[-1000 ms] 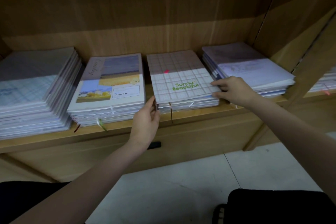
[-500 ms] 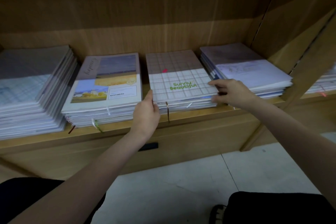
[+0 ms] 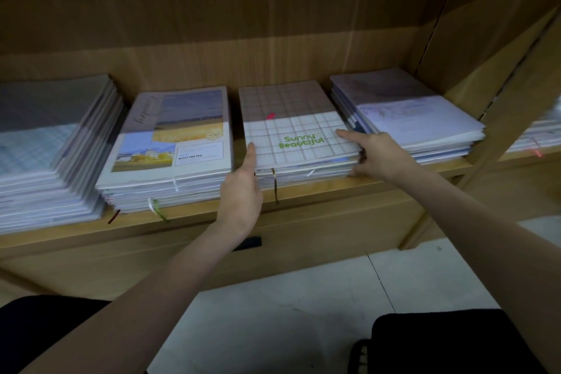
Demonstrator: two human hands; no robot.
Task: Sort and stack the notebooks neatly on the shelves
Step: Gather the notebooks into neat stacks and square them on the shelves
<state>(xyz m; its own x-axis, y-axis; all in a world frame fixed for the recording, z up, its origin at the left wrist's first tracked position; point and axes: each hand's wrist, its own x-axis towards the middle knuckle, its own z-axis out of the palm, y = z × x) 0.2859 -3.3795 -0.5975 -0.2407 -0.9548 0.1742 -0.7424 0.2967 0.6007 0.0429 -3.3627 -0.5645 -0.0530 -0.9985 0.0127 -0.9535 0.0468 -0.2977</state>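
Squarely between both hands' fingers (image 3: pixel 346 133) sits the grid notebook stack (image 3: pixel 299 143) (shelf-front edge).

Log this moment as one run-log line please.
step: squaring stack | left hand: pressing left edge of Sunny Beautiful stack | right hand: gripping right edge | shelf

Four notebook stacks side by side on the shelf (image 3: pixel 303 200), left hand (image 3: pixel 241 188) and right hand (image 3: pixel 378 155) flanking the third stack (image 3: pixel 296 143)

Dim shelf interior, deep shadow above, brighter floor below, soft blur and wide-angle bending at edges
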